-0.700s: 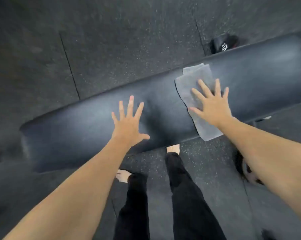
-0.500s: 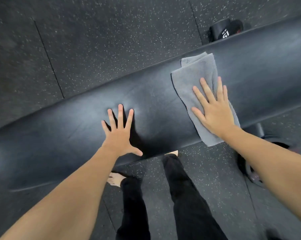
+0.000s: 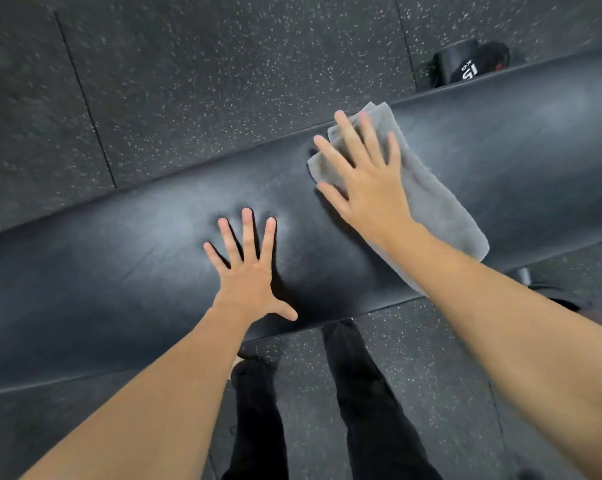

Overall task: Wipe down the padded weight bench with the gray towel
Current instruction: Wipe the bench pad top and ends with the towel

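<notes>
A long black padded weight bench [image 3: 126, 271] runs across the view from lower left to upper right. The folded gray towel [image 3: 431, 202] lies across the bench at the right, its near end hanging over the front edge. My right hand [image 3: 365, 181] presses flat on the towel's left part, fingers spread, the thumb and index finger partly on the bare pad. Left of it, my left hand [image 3: 249, 271] rests flat on the bare pad with fingers apart and holds nothing.
Speckled black rubber floor tiles [image 3: 223, 81] surround the bench. A black dumbbell marked 15 kg [image 3: 469, 65] lies on the floor behind the bench at upper right. My legs in black trousers [image 3: 361, 393] stand against the bench's front edge. A dark bench foot [image 3: 521, 275] shows at the right.
My right hand has slid the towel leftward and toward the far edge of the bench. My left hand stays planted on the pad. The head camera has moved closer.
</notes>
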